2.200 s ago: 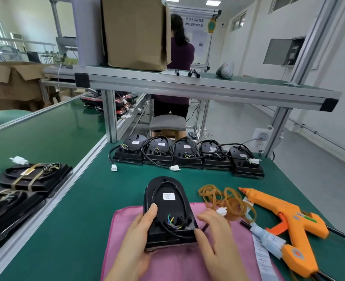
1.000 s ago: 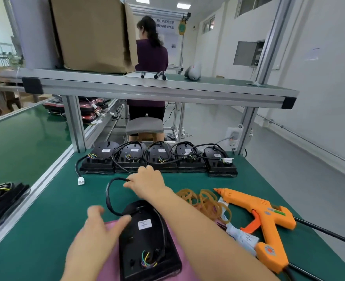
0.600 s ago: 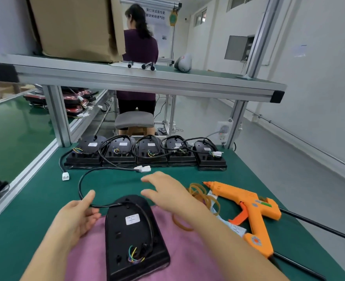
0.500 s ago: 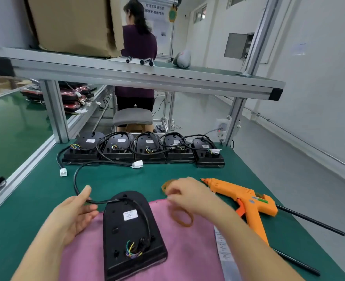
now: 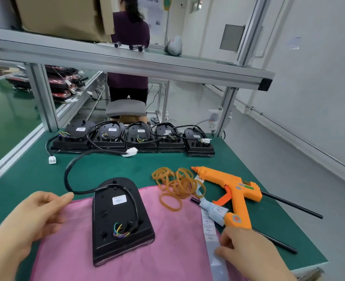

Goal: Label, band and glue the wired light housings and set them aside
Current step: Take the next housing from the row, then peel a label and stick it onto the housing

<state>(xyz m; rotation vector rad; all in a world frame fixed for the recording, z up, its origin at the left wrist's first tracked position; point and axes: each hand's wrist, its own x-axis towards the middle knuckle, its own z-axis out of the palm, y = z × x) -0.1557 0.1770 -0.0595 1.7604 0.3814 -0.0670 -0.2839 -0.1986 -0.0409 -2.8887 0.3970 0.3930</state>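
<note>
Black plastic light housing [image 5: 116,220] holds coloured wires [image 5: 119,231] in its recess. Left hand [image 5: 31,216] lies relaxed; right hand [image 5: 248,248] meets white label strip [image 5: 208,222], grip unclear.

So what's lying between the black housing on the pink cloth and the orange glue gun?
Head view: tan rubber bands and a white label strip lie between housing and glue gun.

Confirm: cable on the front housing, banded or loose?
Loose: cable arcs across the table to its white connector; rubber bands lie apart from the housing.
</note>
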